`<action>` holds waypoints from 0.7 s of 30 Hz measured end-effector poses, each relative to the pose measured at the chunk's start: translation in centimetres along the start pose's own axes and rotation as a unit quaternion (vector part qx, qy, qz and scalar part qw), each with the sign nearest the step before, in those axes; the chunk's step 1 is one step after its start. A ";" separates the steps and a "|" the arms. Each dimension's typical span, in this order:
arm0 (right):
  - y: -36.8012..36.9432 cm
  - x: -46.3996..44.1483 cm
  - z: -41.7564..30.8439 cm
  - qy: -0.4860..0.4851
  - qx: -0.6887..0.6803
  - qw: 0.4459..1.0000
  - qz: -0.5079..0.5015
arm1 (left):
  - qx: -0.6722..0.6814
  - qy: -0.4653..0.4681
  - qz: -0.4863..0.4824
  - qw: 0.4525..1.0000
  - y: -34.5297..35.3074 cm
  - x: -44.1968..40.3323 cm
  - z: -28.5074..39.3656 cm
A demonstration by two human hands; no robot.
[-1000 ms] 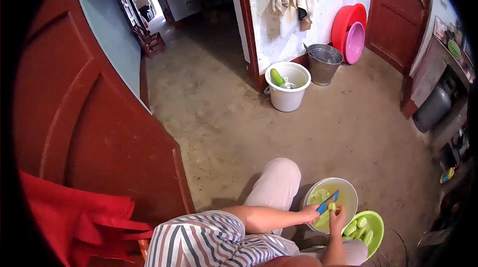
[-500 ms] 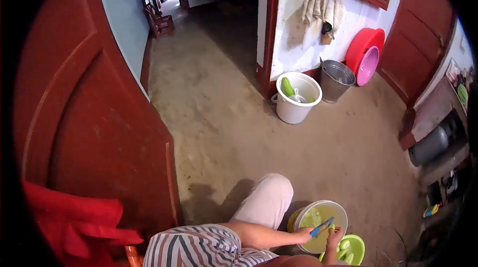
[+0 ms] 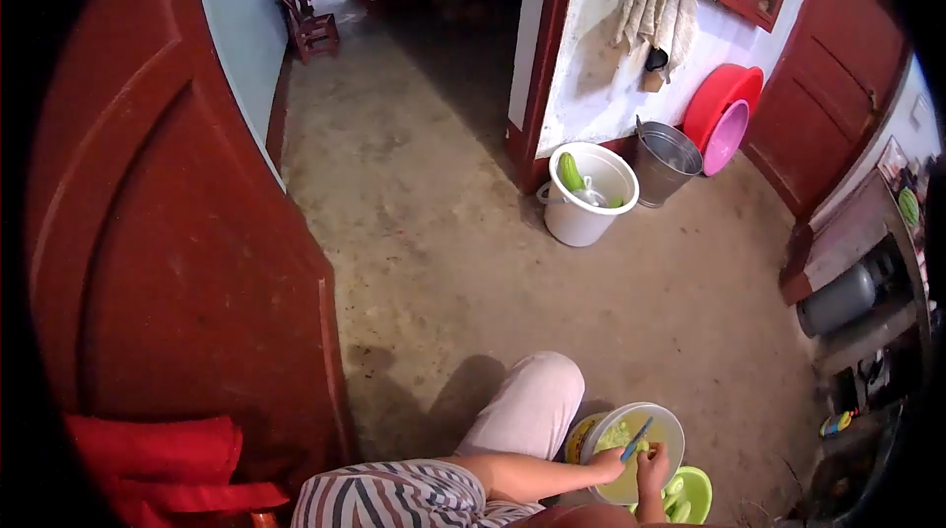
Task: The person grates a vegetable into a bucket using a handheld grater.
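My left hand (image 3: 608, 466) reaches in from the left, closed on a blue knife (image 3: 638, 436) whose blade points up and to the right. Beside it, my right hand (image 3: 651, 463) grips a pale green gourd piece (image 3: 642, 446), partly covered by the fingers; the blade lies close against it. Both hands are over a whitish bucket (image 3: 674, 422) with pale green scraps (image 3: 615, 435) inside. Just right of that bucket, a bright green basin (image 3: 703, 495) holds several pale green gourds (image 3: 678, 505), partly hidden by my right wrist.
A white bucket (image 3: 574, 225) with green gourds and a metal bucket (image 3: 664, 179) stand by the wall. Red (image 3: 711, 99) and pink (image 3: 724, 139) basins lean behind them. A red door (image 3: 197, 262) fills the left. A grey gas cylinder (image 3: 838, 299) lies right.
The view has shifted slightly. My left hand and the knife have tilted more upright, with the blade still close to the gourd piece in my right hand.
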State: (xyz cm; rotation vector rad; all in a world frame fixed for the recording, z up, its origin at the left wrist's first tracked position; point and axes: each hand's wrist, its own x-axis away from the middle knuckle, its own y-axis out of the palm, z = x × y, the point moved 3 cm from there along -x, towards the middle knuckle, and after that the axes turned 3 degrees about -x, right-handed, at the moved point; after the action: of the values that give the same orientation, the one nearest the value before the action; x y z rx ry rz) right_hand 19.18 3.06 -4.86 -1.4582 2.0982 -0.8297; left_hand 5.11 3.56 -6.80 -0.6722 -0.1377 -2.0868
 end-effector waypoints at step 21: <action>-0.7 2.2 -2.2 -0.024 -0.001 1.000 0.009 | 0.034 -0.009 -0.022 0.999 -1.2 2.2 1.5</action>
State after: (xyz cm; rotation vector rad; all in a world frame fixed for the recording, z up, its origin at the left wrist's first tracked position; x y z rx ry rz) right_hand 17.48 1.30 -2.89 -1.4433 2.0745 -0.7797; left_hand 3.80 3.20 -4.18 -0.6528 -0.2346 -2.1081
